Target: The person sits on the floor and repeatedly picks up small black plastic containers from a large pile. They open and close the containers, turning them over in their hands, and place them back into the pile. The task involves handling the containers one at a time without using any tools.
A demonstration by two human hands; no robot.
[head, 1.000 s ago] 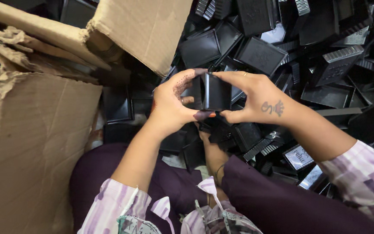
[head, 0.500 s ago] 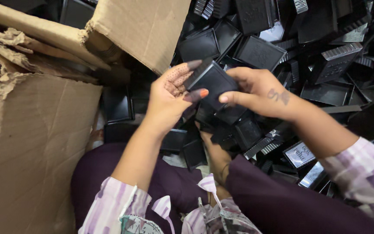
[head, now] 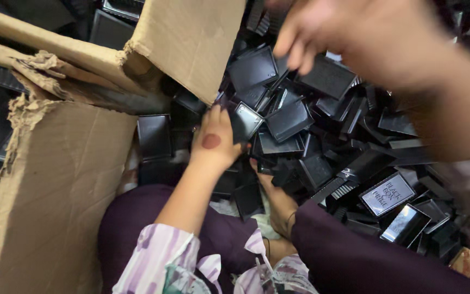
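L hand (head: 217,140) w/ fingers closed round a small black box (head: 245,121), just right of the torn cardboard carton (head: 72,179). R hand (head: 349,32) raised, blurred, fingers loosely open, empty. Box prob. light, stiff plastic, smooth; grip by edges.

Two hands show: the left hand (head: 217,142) and the blurred right hand (head: 354,32). One torn cardboard box (head: 72,163) lies at the left. Black plastic cases (head: 289,118) lie in a heap, too many to count; two labelled ones (head: 390,194) face up.
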